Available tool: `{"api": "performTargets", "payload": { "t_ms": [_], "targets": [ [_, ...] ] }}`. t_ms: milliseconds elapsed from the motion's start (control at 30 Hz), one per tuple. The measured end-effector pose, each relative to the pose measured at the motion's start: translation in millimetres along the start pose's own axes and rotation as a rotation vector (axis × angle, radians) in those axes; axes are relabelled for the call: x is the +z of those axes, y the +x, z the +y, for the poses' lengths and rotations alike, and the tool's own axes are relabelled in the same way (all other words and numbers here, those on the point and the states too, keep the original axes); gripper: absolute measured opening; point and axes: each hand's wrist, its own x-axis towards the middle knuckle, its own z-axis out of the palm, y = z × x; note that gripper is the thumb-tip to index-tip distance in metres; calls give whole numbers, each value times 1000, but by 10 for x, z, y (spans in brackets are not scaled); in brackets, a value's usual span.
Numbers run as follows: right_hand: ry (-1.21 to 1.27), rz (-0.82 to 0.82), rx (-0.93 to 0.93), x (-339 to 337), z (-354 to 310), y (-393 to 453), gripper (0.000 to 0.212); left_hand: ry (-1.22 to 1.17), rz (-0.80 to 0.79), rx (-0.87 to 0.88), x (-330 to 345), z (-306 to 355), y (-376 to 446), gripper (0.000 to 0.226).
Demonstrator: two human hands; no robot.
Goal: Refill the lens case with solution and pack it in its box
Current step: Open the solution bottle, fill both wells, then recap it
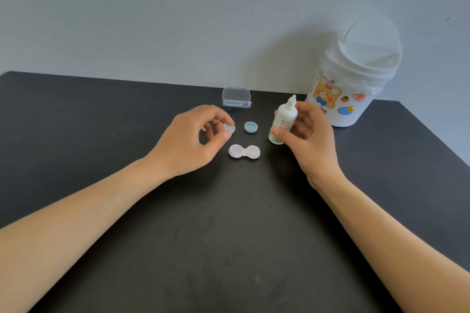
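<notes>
The white two-well lens case (244,151) lies open on the black table (229,236), between my hands. A blue cap (251,127) rests upside down just behind it. My left hand (193,140) pinches a white cap (229,129) between thumb and fingers, slightly above and left of the case. My right hand (305,134) holds the white solution bottle (284,119) upright, its nozzle uncovered, to the right of the case. The clear plastic box (236,97) stands open near the wall, behind the blue cap.
A small white swing-lid bin (353,76) with cartoon stickers and a white liner stands at the back right, close behind my right hand. The wall runs along the table's far edge. The table's right edge slants away past the bin.
</notes>
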Motion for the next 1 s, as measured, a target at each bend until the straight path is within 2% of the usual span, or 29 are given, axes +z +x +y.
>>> {"api": "performTargets", "payload": {
  "t_ms": [167, 367, 600, 833, 933, 1000],
  "targets": [
    [-33, -8, 17, 6, 20, 9, 54, 91, 144, 6, -31, -48, 42, 28],
    [-90, -19, 21, 14, 26, 6, 55, 203, 110, -96, -20, -155, 59, 37],
    [-82, -7, 35, 12, 38, 14, 52, 314, 68, -209, -24, -236, 80, 30],
    [-116, -5, 34, 18, 50, 11, 48, 341, 41, -227, -26, -228, 104, 13],
    [-131, -11, 38, 16, 47, 21, 47, 302, 101, -188, -54, -177, 130, 11],
    [-129, -14, 44, 12, 53, 21, 45, 197, 154, -155, -81, -103, 167, 11]
  ]
}}
